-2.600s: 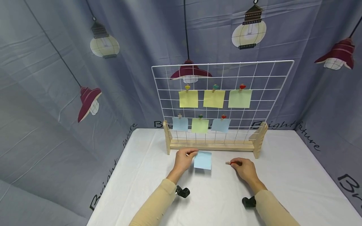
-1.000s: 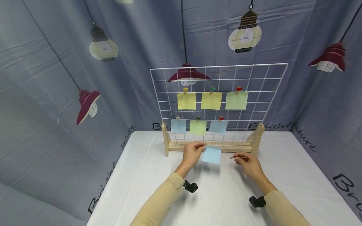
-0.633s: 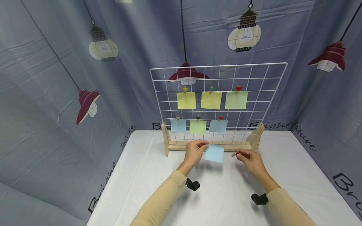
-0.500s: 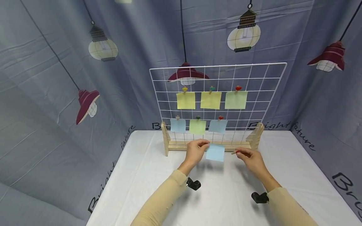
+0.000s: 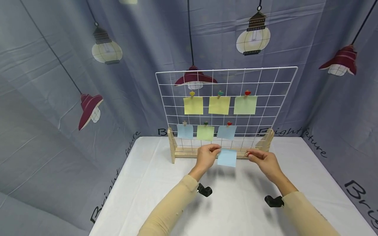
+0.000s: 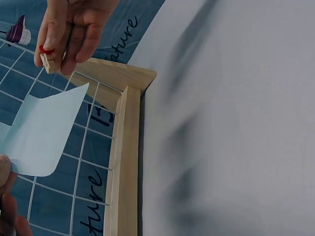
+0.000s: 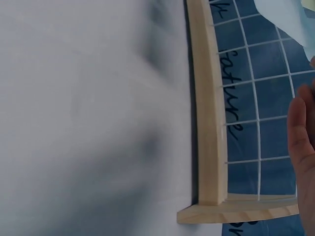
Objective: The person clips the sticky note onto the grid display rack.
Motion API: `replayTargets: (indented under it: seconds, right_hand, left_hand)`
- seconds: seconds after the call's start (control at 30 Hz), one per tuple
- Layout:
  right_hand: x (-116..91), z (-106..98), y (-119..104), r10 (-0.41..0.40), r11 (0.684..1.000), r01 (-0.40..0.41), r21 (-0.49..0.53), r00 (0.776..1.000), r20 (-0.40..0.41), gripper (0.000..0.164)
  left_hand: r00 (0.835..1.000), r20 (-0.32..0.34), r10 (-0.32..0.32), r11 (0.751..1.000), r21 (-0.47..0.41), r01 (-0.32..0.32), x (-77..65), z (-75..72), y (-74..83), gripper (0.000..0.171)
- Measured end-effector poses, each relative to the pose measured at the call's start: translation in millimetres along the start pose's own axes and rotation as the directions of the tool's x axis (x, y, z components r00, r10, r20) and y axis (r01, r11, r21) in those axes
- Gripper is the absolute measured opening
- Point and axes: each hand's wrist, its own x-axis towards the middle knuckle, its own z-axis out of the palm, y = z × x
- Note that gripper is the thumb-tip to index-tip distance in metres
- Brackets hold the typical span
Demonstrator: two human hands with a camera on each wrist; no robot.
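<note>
My left hand (image 5: 205, 156) pinches a light blue sticky note (image 5: 227, 157) by its upper left corner, held up in front of the rack's wooden base. In the left wrist view the note (image 6: 44, 129) bends, its free corner lifting. Right of it, my right hand (image 5: 265, 163) pinches a small wooden clothespin (image 6: 48, 62) with a red decoration between thumb and fingertips. The clothespin is hidden in the right wrist view, where only part of the right hand (image 7: 304, 132) shows. Behind both hands stands a white wire grid rack (image 5: 265, 106).
Two rows of sticky notes hang on the grid by heart-topped clothespins: yellow (image 5: 193, 105) and pale green (image 5: 245, 105) above, blue (image 5: 185, 131) and green (image 5: 205, 133) below. Wooden feet (image 5: 171, 146) hold the grid on the white table (image 5: 153, 183). A lamp-print curtain (image 5: 133, 82) hangs behind.
The left hand has carried the blue note right and up toward the grid. The right hand has moved slightly right and up with the clothespin, and the gap between note and clothespin has narrowed.
</note>
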Motion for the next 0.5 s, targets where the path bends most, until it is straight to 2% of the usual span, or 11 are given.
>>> replayTargets:
  seconds: [0.23,0.5]
  right_hand:
    - [2.2,-4.1,-9.5,-0.035,0.998,0.035,0.049,0.999,0.001,0.044]
    - [7.2,-7.9,-9.7,-0.058,0.992,0.059,0.112,0.998,-0.012,0.039]
  left_hand:
    - [0.999,-0.017,0.052,0.999,0.011,-0.052,3.5,3.9,1.5,0.011]
    - [0.999,0.005,0.033,0.999,-0.009,-0.032,4.9,8.3,1.8,0.012]
